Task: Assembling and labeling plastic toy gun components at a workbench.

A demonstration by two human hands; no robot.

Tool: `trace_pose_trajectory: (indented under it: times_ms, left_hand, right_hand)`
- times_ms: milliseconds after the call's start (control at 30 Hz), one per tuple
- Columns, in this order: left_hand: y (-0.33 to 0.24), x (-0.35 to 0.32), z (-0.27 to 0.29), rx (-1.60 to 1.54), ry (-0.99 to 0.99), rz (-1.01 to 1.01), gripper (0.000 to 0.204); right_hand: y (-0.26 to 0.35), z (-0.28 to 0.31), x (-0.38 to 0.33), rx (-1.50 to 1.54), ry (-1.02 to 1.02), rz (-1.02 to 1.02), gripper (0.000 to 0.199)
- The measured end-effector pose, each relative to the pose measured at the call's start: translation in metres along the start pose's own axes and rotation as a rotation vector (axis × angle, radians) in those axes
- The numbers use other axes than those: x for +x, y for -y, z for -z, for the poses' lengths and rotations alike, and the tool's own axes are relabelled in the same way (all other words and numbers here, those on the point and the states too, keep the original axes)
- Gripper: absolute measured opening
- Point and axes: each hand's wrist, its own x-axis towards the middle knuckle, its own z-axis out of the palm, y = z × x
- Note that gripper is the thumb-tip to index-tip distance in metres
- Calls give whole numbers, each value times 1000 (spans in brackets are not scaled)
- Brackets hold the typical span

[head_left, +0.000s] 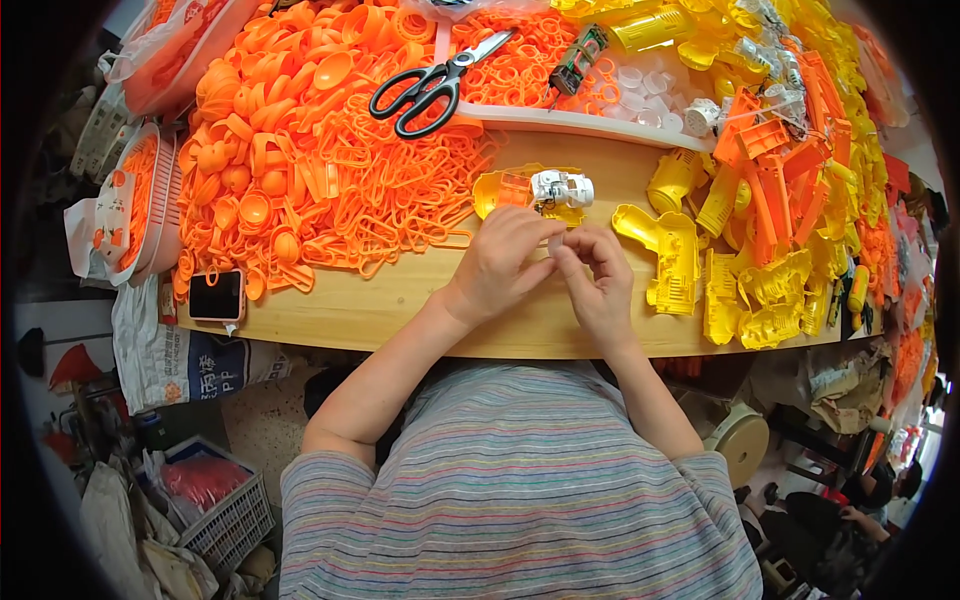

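Note:
My left hand point(505, 262) and my right hand point(600, 280) meet above the wooden table point(400, 310). Their fingertips pinch a small translucent white plastic piece point(556, 244) between them, mostly covered by the fingers. Just beyond them lies a yellow half shell point(487, 192), with a white mechanical unit point(562, 188) and a clear orange part point(514, 189) in it. My left fingers hide part of the shell's near edge. To the right of my right hand rests an empty yellow shell point(675, 255).
Orange plastic pieces point(340, 180) heap on the left, with black-handled scissors point(440, 88) on top. A white tray point(560, 118) holds orange rings, translucent caps point(645, 90) and a green-black device point(578, 62). Yellow shells point(775, 290) and orange parts point(770, 190) pile right. A phone point(217, 296) lies front left.

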Motion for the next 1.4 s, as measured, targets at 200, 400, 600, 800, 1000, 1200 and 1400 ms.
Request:
trace_pose_trajectory:
  times_ms: [200, 400, 600, 800, 1000, 1200, 1400]
  left_hand:
    - [-3, 9, 13, 162, 95, -49, 39]
    - [-2, 11, 12, 197, 144, -106, 37]
    - [-3, 10, 10, 207, 135, -98, 34]
    - [-7, 9, 5, 205, 80, -145, 28]
    - [-11, 2, -2, 241, 64, -116, 40]
    - [-7, 3, 0, 248, 57, -114, 42]
    - [-7, 4, 2, 239, 94, -127, 43]
  right_hand:
    - [6, 18, 8, 87, 111, -144, 12]
    - [-7, 22, 6, 134, 216, -245, 17]
    - [-11, 26, 7, 551, 182, -583, 19]
    - [-7, 27, 9, 445, 250, -650, 19]
    - [-11, 18, 7, 362, 127, -594, 16]
    - [-4, 13, 8, 417, 57, -651, 15]
    - [-5, 10, 9, 424, 96, -645, 12]
